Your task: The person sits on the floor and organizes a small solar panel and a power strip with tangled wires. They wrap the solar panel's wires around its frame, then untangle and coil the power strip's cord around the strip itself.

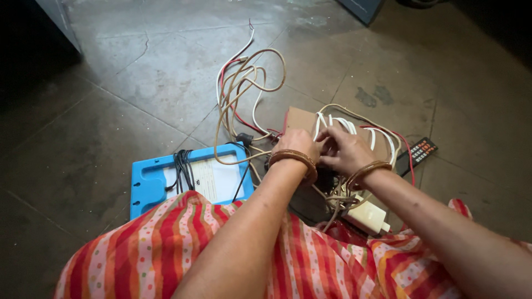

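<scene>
A tangle of beige, white and red cables (244,94) lies on the floor (138,83), its long loops stretching away from the person. Both the left hand (296,145) and right hand (346,150) meet over white cable coils (338,124) on a brown cardboard piece (299,118). The fingers seem curled on the coils, though the grip is hard to make out.

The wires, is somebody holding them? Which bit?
Both hands, left hand and right hand, pinch the white wires where they loop over the brown cardboard. The exact grip is hidden by fingers.

The cables (244,88) are beige, white and red; the tray (145,182) is bright blue; the cloth (166,249) has red-orange stripes with dots.
</scene>
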